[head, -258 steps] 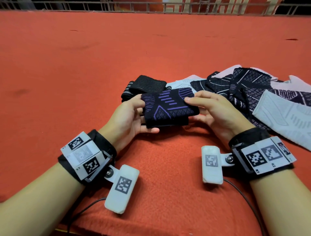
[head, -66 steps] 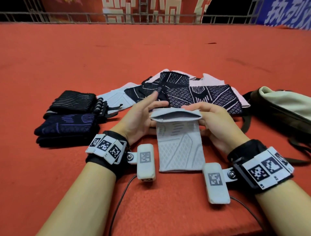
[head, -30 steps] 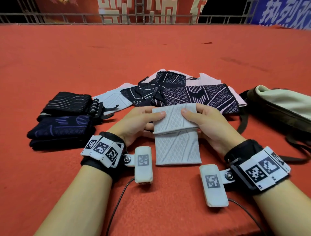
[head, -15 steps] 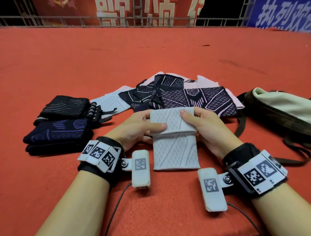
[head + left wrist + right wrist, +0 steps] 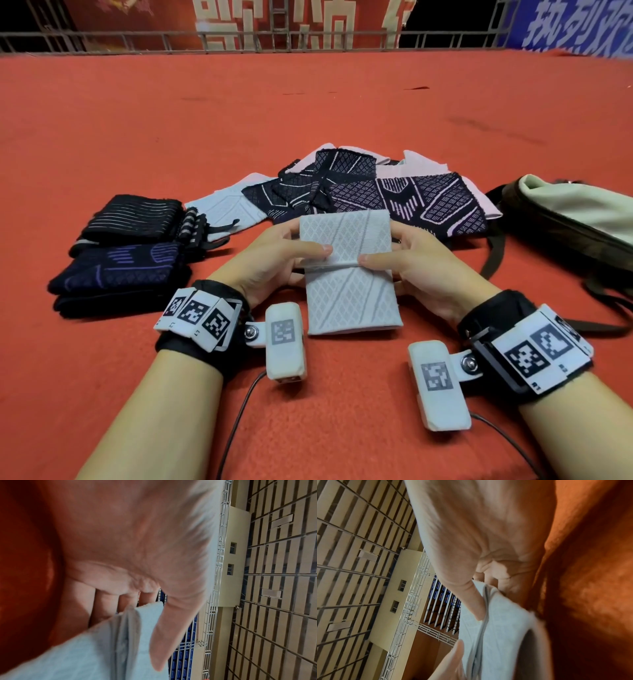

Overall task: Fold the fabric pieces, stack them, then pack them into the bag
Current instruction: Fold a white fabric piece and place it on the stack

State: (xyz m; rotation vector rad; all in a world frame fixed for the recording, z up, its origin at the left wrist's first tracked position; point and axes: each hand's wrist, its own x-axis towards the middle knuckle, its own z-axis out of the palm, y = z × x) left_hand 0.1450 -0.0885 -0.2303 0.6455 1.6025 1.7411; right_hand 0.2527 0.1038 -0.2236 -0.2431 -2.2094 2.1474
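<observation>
A light grey patterned fabric piece (image 5: 349, 274) lies partly folded on the red surface in front of me. My left hand (image 5: 274, 260) pinches its left edge, thumb on top of the folded flap. My right hand (image 5: 414, 270) pinches the right edge the same way. The left wrist view shows the grey fabric (image 5: 96, 649) between thumb and fingers, and the right wrist view shows the grey fabric (image 5: 496, 628) likewise. Two folded dark pieces (image 5: 126, 253) sit stacked at the left. A heap of unfolded dark and pale pieces (image 5: 373, 192) lies behind my hands. The bag (image 5: 568, 219) is at the right.
The red felt surface (image 5: 171, 120) stretches far ahead to a metal railing (image 5: 239, 37). The bag's dark strap (image 5: 493, 250) trails toward my right wrist. Thin cables (image 5: 236, 421) run from the wrist cameras toward me.
Since a second ago, both hands have drawn the folded top flap of the grey piece further toward me, so the uncovered lower part is shorter. Earlier, a dark purple piece went onto the left stack.
</observation>
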